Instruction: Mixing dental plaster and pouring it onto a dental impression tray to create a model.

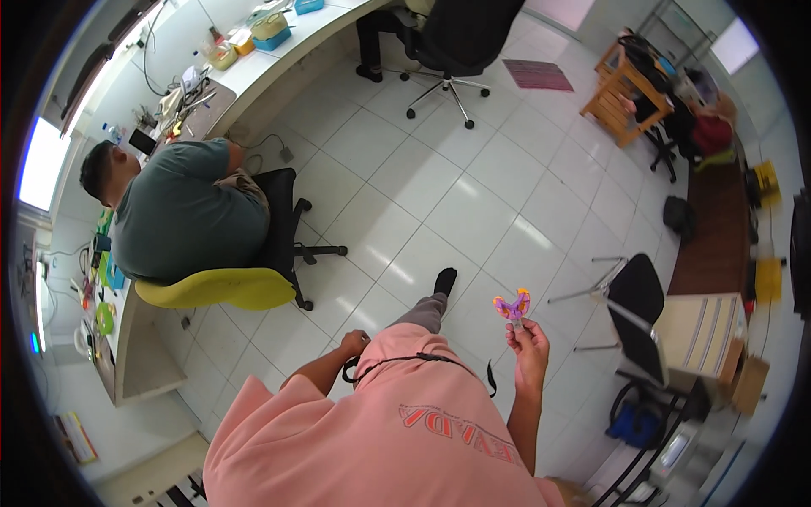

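Observation:
My right hand (pixel 530 348) is raised in front of me, to the right of my body. Its fingers and thumb pinch the short grey handle of a dental impression tray (pixel 512 306). The tray is horseshoe-shaped, with purple and orange material on it, and its curved arms point up and away from me. My left hand (pixel 356 342) hangs beside my left thigh with its fingers curled in, and nothing shows in it. A dark cord (pixel 422 357) crosses the front of my pink shirt.
At the left, a person in a dark green shirt (pixel 190 211) sits on a yellow-backed chair (pixel 215 289) at a long curved workbench (pixel 317 29). A black office chair (pixel 456 42) stands ahead. To the right are a black folding chair (pixel 635 313), a drawer cabinet (pixel 697 329) and a wooden chair (pixel 625 97).

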Motion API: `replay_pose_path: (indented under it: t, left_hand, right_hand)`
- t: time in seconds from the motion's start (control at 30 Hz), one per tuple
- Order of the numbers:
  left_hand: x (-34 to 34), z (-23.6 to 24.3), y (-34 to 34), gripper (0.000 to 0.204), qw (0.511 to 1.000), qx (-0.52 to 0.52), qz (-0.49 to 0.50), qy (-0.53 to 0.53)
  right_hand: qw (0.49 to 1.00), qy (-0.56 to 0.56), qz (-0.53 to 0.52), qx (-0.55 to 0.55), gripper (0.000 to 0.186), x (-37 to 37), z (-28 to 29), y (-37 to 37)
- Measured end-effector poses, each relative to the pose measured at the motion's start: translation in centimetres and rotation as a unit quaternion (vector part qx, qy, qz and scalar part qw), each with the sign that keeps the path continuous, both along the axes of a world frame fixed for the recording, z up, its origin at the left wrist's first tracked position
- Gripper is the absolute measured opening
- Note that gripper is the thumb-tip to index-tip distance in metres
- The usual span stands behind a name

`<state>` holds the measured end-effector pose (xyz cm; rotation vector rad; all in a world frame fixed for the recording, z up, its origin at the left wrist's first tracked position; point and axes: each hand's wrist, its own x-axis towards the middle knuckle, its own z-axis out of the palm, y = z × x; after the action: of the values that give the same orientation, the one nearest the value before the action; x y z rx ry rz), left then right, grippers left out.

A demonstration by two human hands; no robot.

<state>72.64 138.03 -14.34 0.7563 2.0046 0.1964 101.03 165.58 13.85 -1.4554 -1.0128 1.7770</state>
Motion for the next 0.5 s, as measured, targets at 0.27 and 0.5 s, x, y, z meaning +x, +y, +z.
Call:
replay_pose_path:
  t: [0.27, 0.5]
  left_hand:
    - [-2.6, 3.6, 30.4, 0.029, 0.986, 0.146, -0.017, 0.074]
    - [-2.9, 8.5, 54.2, 0.021, 0.947, 0.313, 0.077, -0.014]
  right_hand:
    - [0.994, 0.012, 0.094, -0.059, 0.015, -3.0, 1.0, 17.7]
    - [0.989, 0.044, 0.101, -0.103, 0.021, -3.6, -0.6, 33.9]
